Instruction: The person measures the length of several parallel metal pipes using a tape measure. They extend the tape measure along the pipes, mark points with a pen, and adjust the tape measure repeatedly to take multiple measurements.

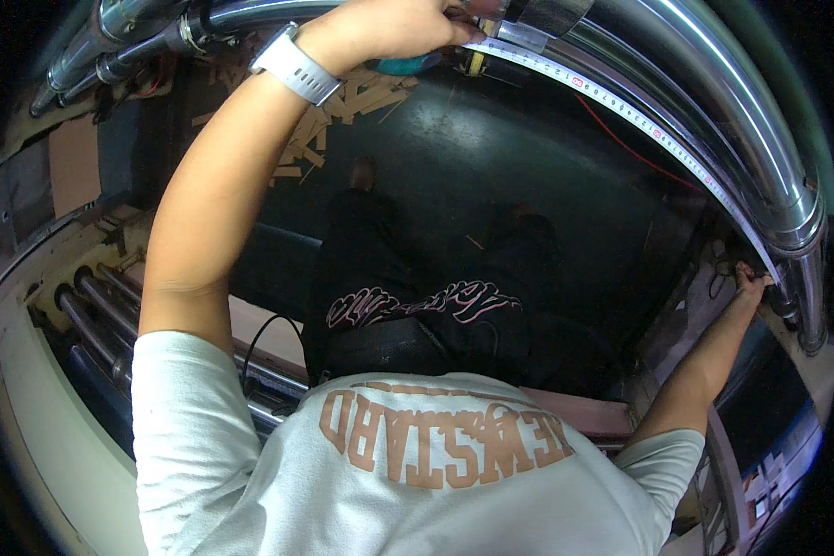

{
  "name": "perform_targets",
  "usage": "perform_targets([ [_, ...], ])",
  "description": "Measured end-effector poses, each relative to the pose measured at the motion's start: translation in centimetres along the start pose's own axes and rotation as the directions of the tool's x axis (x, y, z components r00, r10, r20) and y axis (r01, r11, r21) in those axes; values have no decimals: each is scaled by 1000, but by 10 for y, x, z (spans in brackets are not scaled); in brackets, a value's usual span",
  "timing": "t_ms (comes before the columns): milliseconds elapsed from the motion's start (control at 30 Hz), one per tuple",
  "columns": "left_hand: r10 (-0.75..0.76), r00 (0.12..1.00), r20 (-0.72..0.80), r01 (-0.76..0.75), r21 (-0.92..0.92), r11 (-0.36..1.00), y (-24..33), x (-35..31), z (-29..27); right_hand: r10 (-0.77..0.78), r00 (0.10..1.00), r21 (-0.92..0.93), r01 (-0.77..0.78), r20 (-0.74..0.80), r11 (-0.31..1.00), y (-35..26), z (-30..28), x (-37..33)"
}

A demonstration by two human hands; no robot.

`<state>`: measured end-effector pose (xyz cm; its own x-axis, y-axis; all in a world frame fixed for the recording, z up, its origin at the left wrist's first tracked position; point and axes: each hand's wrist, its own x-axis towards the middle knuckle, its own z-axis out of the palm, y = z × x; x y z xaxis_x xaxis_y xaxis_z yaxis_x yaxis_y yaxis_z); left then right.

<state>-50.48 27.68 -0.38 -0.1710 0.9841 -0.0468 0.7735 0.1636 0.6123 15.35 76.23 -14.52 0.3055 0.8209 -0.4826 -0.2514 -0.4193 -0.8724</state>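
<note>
A white measuring tape [658,134] stretches in a long curve between my two hands, beside a shiny metal roller [713,83]. My left hand [389,28], at the top with a pale watch [296,67] on its wrist, is closed on one end of the tape, fingertips pressed together. Part of that hand is cut off by the upper edge. At the far right, my right hand [752,280] pinches the tape's other end near the roller's end. Just under my left hand shows a teal object [406,65]; its kind I cannot make out.
More metal rollers [111,51] run along the upper left. Strips of cardboard [352,107] lie scattered on the dark floor [454,130]. Behind me on the left are machine bars [93,310] and a pale frame [65,445]. A red cable [630,144] runs below the tape.
</note>
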Motion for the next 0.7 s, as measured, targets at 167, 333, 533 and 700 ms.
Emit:
perform_targets([
  [167, -58, 997, 60, 58, -3, 998, 2, 1, -5, -4, 1000, 8, 4, 14, 1000, 3, 3, -6],
  [333, -118, 988, 96, 119, -4, 993, 6, 0, -10, -12, 999, 7, 11, 44, 1000, 5, 6, -12],
  [533, -129, 987, 95, 123, 58, 991, 7, 3, -11, -18, 997, 11, 17, 80, 1000, 6, 4, -15],
  [700, -107, 989, 98, 105, 26, 994, 8, 4, -10, -45, 997, 8, 45, 65, 999, 1, -6, -14],
])
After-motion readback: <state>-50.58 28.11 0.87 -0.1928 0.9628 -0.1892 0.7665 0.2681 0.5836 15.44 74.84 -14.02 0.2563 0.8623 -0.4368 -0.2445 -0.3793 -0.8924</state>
